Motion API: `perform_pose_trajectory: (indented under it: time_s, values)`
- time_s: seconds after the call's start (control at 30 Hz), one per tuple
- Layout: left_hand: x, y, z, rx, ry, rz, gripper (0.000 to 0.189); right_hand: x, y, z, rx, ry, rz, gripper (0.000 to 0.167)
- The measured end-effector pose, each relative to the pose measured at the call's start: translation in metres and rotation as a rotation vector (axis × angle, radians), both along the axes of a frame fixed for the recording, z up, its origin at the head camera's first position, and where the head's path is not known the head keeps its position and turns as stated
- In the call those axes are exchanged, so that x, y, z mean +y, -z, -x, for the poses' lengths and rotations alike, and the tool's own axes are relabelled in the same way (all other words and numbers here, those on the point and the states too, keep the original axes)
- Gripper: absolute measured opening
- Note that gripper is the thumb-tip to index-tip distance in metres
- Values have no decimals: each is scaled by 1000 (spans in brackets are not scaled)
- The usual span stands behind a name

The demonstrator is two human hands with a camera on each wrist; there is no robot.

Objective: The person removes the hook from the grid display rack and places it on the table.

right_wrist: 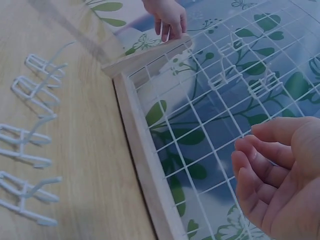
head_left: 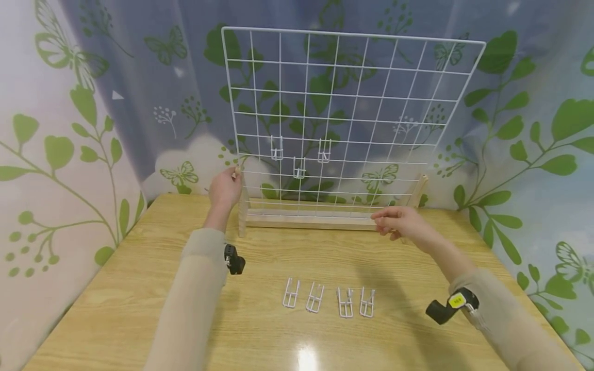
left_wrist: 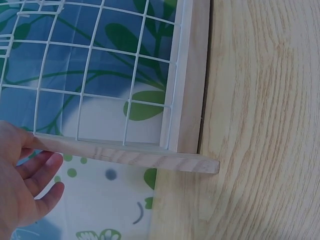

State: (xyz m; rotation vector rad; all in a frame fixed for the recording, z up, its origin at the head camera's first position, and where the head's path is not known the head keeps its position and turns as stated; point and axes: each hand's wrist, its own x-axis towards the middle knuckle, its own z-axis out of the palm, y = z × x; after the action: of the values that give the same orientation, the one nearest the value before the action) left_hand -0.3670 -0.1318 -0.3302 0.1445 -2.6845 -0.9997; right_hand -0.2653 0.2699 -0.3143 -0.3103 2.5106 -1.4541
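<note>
A white wire grid panel (head_left: 352,98) stands upright in a pale wooden stand (head_left: 315,221). My left hand (head_left: 226,188) grips the top of the stand's left wooden side post (left_wrist: 125,155); the thumb is partly hidden. Three white wire hooks hang on the panel's lower half, among them a lower hook (head_left: 299,169) and a right-hand hook (head_left: 324,152). In front of the panel's lower right my right hand (head_left: 401,224) hovers with loosely bent fingers (right_wrist: 250,195) and nothing visible between them. Whether its fingertips touch the wires I cannot tell.
Several loose white hooks (head_left: 343,302) lie in a row on the wooden table (head_left: 260,330) before the stand. A patterned curtain (head_left: 185,118) hangs behind the panel and on both sides. The stand's right post (head_left: 417,190) rises beyond my right hand.
</note>
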Motion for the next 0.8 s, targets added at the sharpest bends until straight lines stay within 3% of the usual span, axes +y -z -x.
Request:
perform_pose_trajectory:
  time_s: [0.2,0.4,0.6,0.8]
  values:
    - [0,1,-1,-5,9,10,42,-14,-24,9,54,17,-36,39]
    - [0,0,1,4,12,14,42,-26,-45,24,105,51,29,39]
    - [0,-1,1,3,19,-3,42,-40,-58,40,194,107,99,38]
    - [0,1,1,8,1,1,42,-56,-63,57,227,135,165,36]
